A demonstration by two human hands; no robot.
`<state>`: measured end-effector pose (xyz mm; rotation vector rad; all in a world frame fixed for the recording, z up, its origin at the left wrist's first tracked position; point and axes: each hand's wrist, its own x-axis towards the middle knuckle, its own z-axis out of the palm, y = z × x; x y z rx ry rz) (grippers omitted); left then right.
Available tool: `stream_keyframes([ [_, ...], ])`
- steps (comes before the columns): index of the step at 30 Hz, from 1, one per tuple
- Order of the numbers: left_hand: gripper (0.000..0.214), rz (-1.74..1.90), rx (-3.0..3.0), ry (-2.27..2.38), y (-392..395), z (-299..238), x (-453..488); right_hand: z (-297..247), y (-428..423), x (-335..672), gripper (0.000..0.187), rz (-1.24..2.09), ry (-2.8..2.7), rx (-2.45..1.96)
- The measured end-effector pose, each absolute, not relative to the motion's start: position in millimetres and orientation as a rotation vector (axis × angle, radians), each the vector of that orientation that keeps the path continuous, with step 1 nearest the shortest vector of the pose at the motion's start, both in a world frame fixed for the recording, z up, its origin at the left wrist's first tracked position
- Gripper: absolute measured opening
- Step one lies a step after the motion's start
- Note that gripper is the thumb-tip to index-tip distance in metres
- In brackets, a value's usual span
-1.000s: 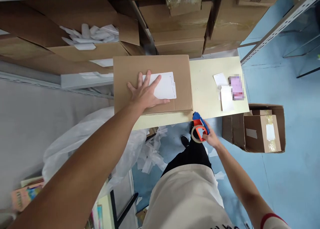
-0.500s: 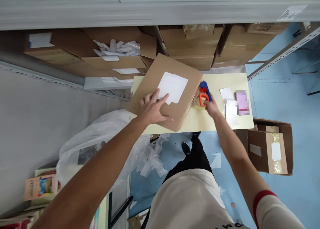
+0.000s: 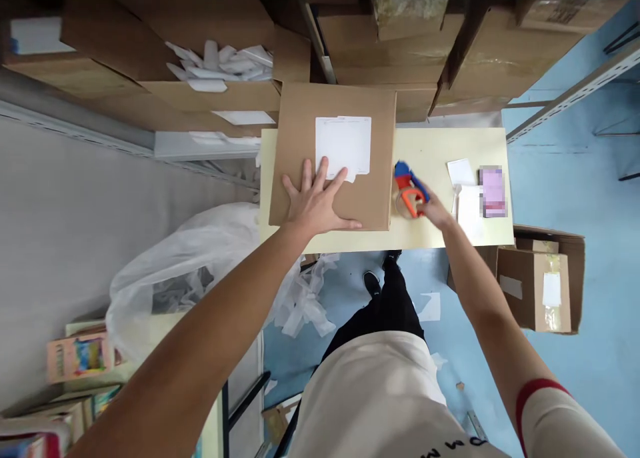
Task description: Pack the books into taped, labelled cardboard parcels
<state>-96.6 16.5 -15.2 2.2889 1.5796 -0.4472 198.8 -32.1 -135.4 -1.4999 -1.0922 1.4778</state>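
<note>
A brown cardboard box [image 3: 295,121] lies on the pale yellow table [image 3: 445,235], its sides nearly square to the table edge. On its top is a white label [image 3: 343,145]. My left hand [image 3: 320,201] rests flat on the box with fingers spread, the fingertips reaching the label's lower edge. To the right of the box, my right hand [image 3: 434,208] is wrapped round the handle of a blue and orange tape dispenser [image 3: 411,186]. A roll of clear tape sits in the dispenser, just above or on the table.
White papers [image 3: 469,208] and a blurred pink item [image 3: 493,191] lie at the table's right. Cardboard boxes [image 3: 380,65] fill the shelf behind. An open carton [image 3: 575,278] stands right, a clear plastic bag [image 3: 185,245] left. Books [image 3: 80,357] are stacked lower left.
The box has turned and settled from a slanted position to lie straight on the table, my left hand staying on it. The tape dispenser has moved slightly right, away from the box's edge.
</note>
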Motion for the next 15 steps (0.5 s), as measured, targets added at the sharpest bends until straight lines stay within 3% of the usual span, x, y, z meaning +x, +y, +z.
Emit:
stream_keyframes([
  [6,0.130,-0.477,2.291,1.594,14.1,-11.6,-92.3,-130.2,-184.7,140.1,0.090,1.606,-0.849,-1.593],
  [15,0.123,-0.425,2.276,1.608,15.0,-12.3,-91.2,-130.9,-209.5,103.8,0.090,1.485,-0.819,-1.620],
])
